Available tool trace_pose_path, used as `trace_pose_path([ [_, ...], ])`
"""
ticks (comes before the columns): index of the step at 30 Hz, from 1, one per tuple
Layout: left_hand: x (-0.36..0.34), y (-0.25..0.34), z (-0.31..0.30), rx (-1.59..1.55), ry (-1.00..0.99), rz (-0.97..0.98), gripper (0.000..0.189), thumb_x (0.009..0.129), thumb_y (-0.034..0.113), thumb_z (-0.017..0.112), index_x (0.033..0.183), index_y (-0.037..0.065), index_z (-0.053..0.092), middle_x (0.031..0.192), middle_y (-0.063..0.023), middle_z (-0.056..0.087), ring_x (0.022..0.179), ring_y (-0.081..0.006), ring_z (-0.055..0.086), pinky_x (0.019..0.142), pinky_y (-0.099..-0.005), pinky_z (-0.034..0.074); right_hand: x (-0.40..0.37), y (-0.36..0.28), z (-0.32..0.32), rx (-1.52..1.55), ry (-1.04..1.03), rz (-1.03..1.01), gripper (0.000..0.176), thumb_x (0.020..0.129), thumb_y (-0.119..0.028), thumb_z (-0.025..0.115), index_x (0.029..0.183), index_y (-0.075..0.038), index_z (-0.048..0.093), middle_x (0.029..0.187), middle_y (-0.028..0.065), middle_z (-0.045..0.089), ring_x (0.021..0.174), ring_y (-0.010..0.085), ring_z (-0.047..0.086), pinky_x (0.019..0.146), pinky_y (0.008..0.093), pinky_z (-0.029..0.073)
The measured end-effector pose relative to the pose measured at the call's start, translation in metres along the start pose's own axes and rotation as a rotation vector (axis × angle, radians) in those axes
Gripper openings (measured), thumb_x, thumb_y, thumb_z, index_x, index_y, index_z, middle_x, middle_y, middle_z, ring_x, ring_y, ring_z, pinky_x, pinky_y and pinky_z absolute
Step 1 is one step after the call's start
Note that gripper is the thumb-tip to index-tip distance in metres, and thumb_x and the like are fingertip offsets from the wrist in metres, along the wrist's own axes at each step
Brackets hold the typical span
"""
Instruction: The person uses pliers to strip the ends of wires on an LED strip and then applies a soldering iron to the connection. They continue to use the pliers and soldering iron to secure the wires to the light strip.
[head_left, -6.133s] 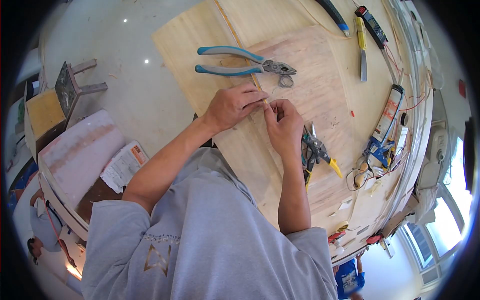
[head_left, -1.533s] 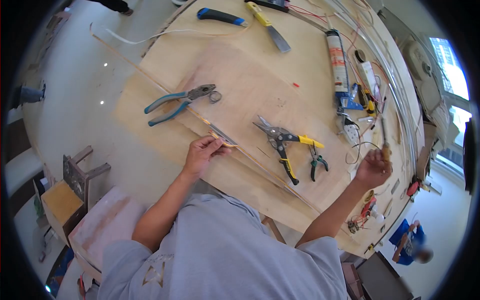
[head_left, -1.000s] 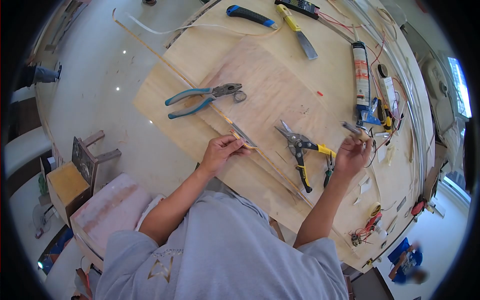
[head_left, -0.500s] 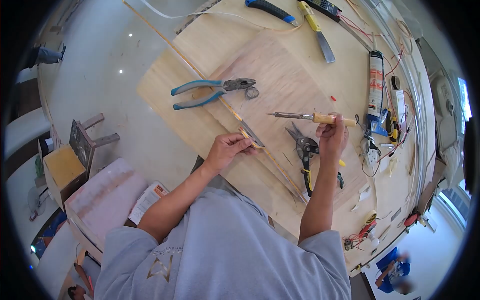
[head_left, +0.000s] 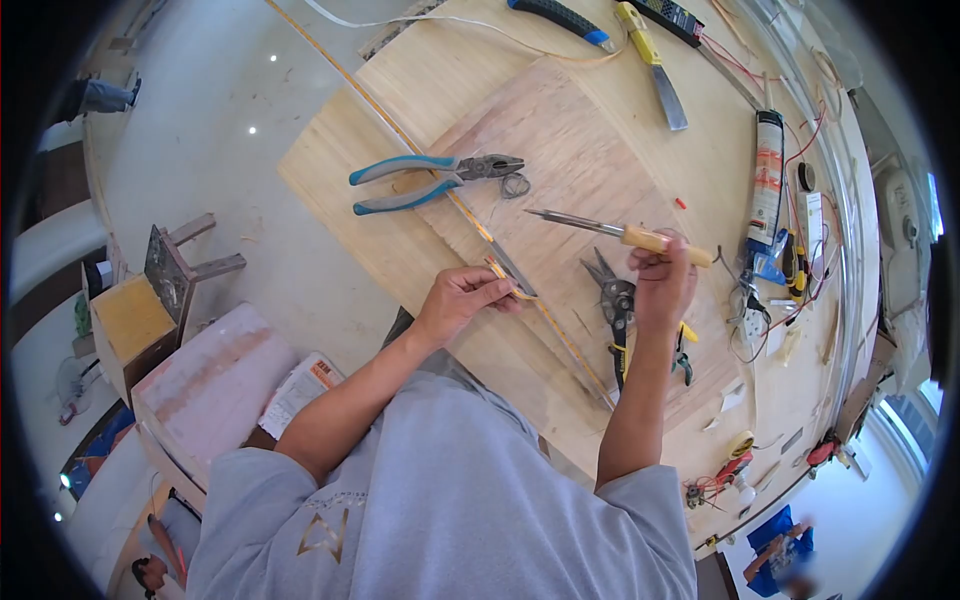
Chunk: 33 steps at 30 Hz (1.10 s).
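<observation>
The pale wooden worktop (head_left: 440,75) bears a plywood sheet (head_left: 590,150), blue-handled pliers (head_left: 430,182), a long thin strip (head_left: 478,222), snips (head_left: 617,310), a sealant tube (head_left: 766,180) and a scraper (head_left: 655,65).

Two grips: left grip (head_left: 462,300), right grip (head_left: 660,285). One soldering iron (head_left: 620,232), in the right grip. One thin strip (head_left: 478,225), pinched in the left grip. Pliers x2: blue-handled pair (head_left: 435,180) beyond the left grip, small green-handled pair (head_left: 683,362) beside the right wrist. One tin snips (head_left: 617,305) between the grips. One caulk tube (head_left: 767,180), one putty knife (head_left: 655,62), one blue-handled tool (head_left: 562,20), all beyond the right grip. One wire coil (head_left: 515,185). One plywood sheet (head_left: 580,140) on the surface (head_left: 400,240).
</observation>
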<state>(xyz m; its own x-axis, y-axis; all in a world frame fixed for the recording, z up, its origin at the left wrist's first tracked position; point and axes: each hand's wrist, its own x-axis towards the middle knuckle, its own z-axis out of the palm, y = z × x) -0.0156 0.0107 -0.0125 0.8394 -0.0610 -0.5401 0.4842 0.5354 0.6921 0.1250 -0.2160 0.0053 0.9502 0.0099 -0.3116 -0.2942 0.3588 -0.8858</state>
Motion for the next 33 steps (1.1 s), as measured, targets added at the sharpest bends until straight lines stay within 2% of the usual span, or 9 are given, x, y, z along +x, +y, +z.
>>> trace_pose_path([
  [2,-0.002,0.003,0.0,0.023,0.029,-0.008,0.021,0.091,0.013,0.06,0.096,-0.006,0.065,0.087,-0.0132,0.068,0.079,-0.0198,0.068,0.073,-0.0287,0.055,-0.001,0.009,0.002,-0.062,-0.071,-0.03,0.031,0.095,-0.029,0.05,0.092,0.001,0.057,0.074,0.0093,0.058,0.057,0.0167,0.054,0.051,0.0301,0.044],
  [5,0.0,0.001,0.004,0.047,0.034,-0.022,0.021,0.091,0.012,0.06,0.097,-0.007,0.065,0.088,-0.0132,0.068,0.079,-0.0205,0.068,0.074,-0.0299,0.055,0.009,-0.001,-0.027,0.179,0.052,-0.072,0.029,0.094,-0.029,0.051,0.086,-0.002,0.055,0.071,0.0096,0.059,0.058,0.0172,0.056,0.051,0.0288,0.045],
  [8,-0.001,-0.001,0.003,0.019,0.03,-0.013,0.02,0.091,0.012,0.059,0.098,-0.006,0.064,0.088,-0.0131,0.067,0.078,-0.0211,0.067,0.075,-0.0316,0.055,0.024,-0.02,-0.077,0.249,0.172,-0.205,0.029,0.095,-0.031,0.05,0.081,-0.005,0.052,0.067,0.0086,0.058,0.057,0.017,0.057,0.048,0.0268,0.045],
  [12,-0.002,-0.001,0.003,0.013,0.047,-0.018,0.02,0.091,0.013,0.059,0.098,-0.005,0.064,0.087,-0.0125,0.067,0.077,-0.0204,0.067,0.075,-0.0318,0.055,0.027,-0.032,-0.101,-0.055,0.346,-0.176,0.029,0.096,-0.034,0.047,0.081,-0.01,0.051,0.063,0.0048,0.056,0.051,0.0164,0.053,0.046,0.0285,0.043],
  [14,-0.002,0.0,0.004,0.017,0.051,-0.018,0.02,0.091,0.013,0.059,0.099,-0.005,0.064,0.087,-0.0125,0.068,0.077,-0.0205,0.067,0.074,-0.032,0.055,0.028,-0.026,-0.114,0.001,0.348,-0.19,0.028,0.096,-0.034,0.049,0.081,-0.01,0.051,0.062,0.0043,0.055,0.05,0.0156,0.052,0.045,0.0278,0.042],
  [21,-0.001,-0.002,0.002,0.006,0.034,-0.012,0.02,0.091,0.012,0.058,0.1,-0.005,0.064,0.089,-0.0138,0.068,0.077,-0.0216,0.068,0.074,-0.0323,0.055,0.027,-0.028,-0.119,-0.108,0.459,-0.204,0.028,0.094,-0.035,0.055,0.082,-0.01,0.051,0.06,0.0022,0.054,0.048,0.0099,0.049,0.039,0.0227,0.038],
  [33,-0.001,-0.002,0.002,-0.003,0.029,-0.013,0.02,0.092,0.011,0.057,0.101,-0.006,0.063,0.09,-0.0146,0.068,0.077,-0.0214,0.068,0.074,-0.0313,0.055,0.027,-0.033,-0.115,-0.131,0.508,-0.182,0.028,0.094,-0.034,0.055,0.082,-0.009,0.052,0.06,0.0019,0.052,0.047,0.0096,0.047,0.039,0.0213,0.037],
])
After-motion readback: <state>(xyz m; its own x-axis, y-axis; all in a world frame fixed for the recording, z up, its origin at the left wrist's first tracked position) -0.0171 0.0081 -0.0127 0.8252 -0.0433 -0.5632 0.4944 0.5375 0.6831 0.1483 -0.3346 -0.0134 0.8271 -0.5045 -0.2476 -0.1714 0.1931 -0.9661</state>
